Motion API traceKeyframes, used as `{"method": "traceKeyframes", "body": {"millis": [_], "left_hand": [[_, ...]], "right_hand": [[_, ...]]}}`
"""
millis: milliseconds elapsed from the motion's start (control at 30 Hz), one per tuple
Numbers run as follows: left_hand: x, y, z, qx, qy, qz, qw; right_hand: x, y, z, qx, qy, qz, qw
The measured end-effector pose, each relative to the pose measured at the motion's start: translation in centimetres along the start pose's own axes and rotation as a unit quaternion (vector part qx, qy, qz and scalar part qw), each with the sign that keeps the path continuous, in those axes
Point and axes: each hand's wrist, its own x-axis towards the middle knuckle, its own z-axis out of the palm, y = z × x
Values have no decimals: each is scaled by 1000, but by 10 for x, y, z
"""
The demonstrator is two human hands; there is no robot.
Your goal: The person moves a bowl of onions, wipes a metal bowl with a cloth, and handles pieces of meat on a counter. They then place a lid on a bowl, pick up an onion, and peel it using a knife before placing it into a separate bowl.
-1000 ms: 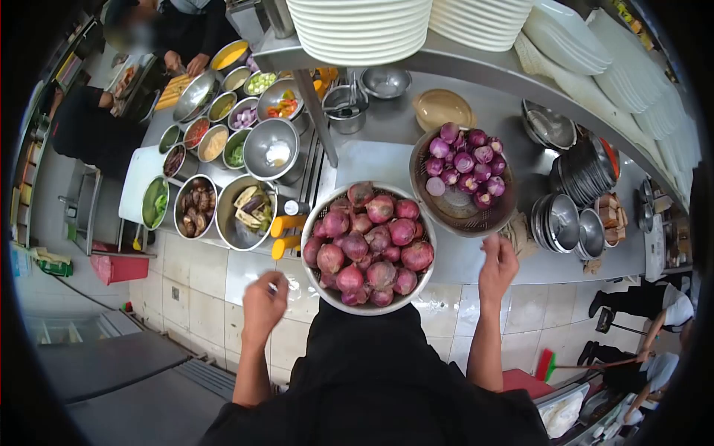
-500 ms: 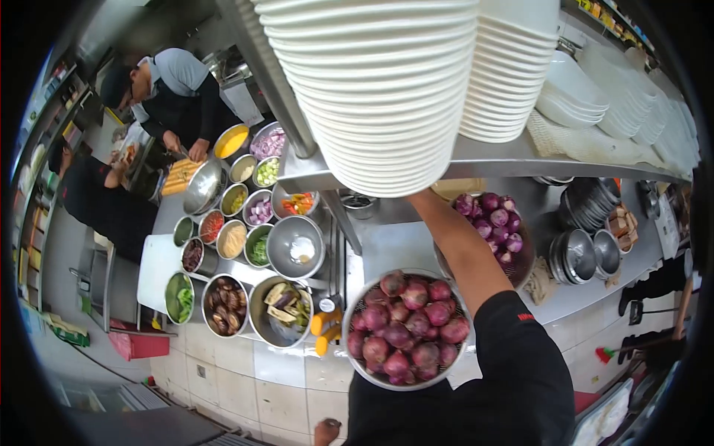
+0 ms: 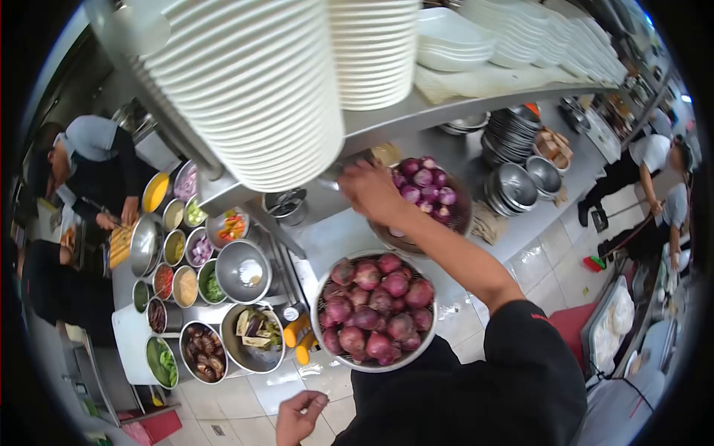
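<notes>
My right hand (image 3: 366,192) reaches across the steel counter beneath the shelf, its fingers curled down by a greyish metal object (image 3: 327,178). What lies between those fingers is partly hidden. Just right of it stands a colander of peeled purple onions (image 3: 428,189). Nearer my body, a metal colander (image 3: 321,342) is heaped with unpeeled red onions (image 3: 375,308). Low and to the left, my left hand (image 3: 300,418) hangs over the floor with loosely closed fingers, and nothing shows in it.
Tall stacks of white bowls (image 3: 253,89) stand on the steel shelf (image 3: 446,111) overhead. Metal bowls of cut vegetables (image 3: 204,353) fill the left counter, with yellow-capped bottles (image 3: 297,331) beside them. Nested steel bowls (image 3: 513,186) sit right. Co-workers (image 3: 97,163) work at left; others (image 3: 654,171) stand at right.
The view has shifted so things sit further left. My right hand, earlier hidden behind the bowl stack, now shows. My left hand has come further into view.
</notes>
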Motion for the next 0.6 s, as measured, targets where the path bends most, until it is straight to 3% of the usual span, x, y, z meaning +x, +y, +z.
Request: {"method": "traceKeyframes", "body": {"millis": [100, 167, 300, 367, 433, 500, 567, 600], "left_hand": [[27, 57, 17, -44, -11, 143, 989], [47, 100, 55, -190, 12, 180, 965], [97, 148, 130, -291, -11, 243, 925], [112, 166, 171, -308, 66, 289, 904], [122, 165, 195, -259, 99, 222, 935], [130, 161, 219, -275, 142, 308, 900], [131, 160, 231, -269, 188, 320, 889], [132, 156, 233, -256, 195, 312, 894]], "right_hand": [[-71, -17, -76, 28, 21, -67, 997], [-110, -22, -108, 41, 32, -82, 995], [-167, -13, -149, 41, 27, -105, 993], [-194, 1, -160, 27, 22, -120, 992], [-223, 18, -162, 54, 57, -109, 991], [-256, 37, -159, 75, 99, -74, 989], [-286, 64, -135, 91, 244, 135, 956], [-298, 87, -114, 114, 212, 177, 954]]}}
